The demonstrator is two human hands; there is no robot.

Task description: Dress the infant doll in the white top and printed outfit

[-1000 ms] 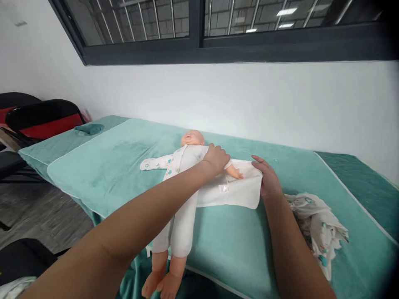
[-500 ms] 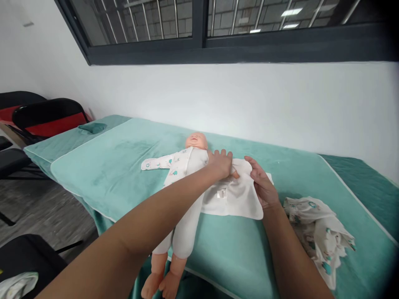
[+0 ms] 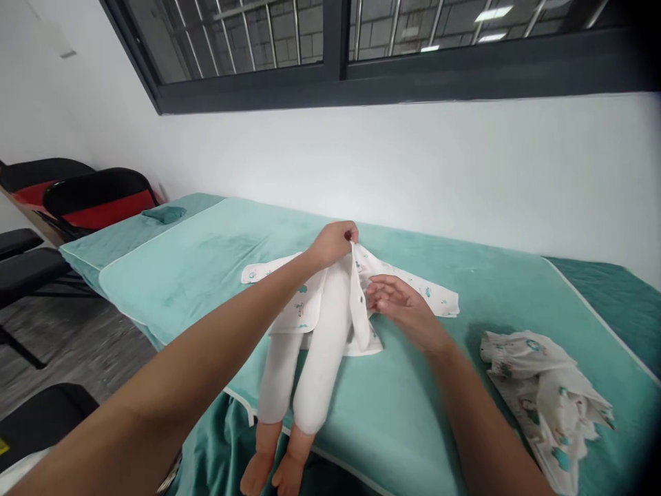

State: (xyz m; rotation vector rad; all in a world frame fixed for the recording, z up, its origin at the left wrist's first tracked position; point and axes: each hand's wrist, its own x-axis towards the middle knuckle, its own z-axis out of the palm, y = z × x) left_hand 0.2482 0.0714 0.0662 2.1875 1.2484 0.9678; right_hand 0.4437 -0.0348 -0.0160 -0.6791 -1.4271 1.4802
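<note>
A baby doll [image 3: 323,344] with a white body and legs lies on its back, its head hidden behind my left hand. It has on a white printed baby shirt [image 3: 299,310], with both sleeves spread out to the sides. My left hand [image 3: 335,242] pinches the upper edge of the shirt's right front panel, near the doll's neck, and lifts it. Beside that raised panel, my right hand [image 3: 400,303] has its fingers loosely bent and apart. Its fingertips are close to the cloth; whether they touch it is hard to see.
A crumpled printed baby garment [image 3: 547,399] lies to the right on the green bed cover [image 3: 175,275]. Black and red chairs [image 3: 103,200] stand at the left. Behind the bed rises a white wall [image 3: 438,165] with a dark-framed window [image 3: 248,96].
The shirt's right panel, which lay spread flat to the right, now stands folded up toward the doll. My left hand has moved left to the neck, my right hand inward. The right sleeve shows now.
</note>
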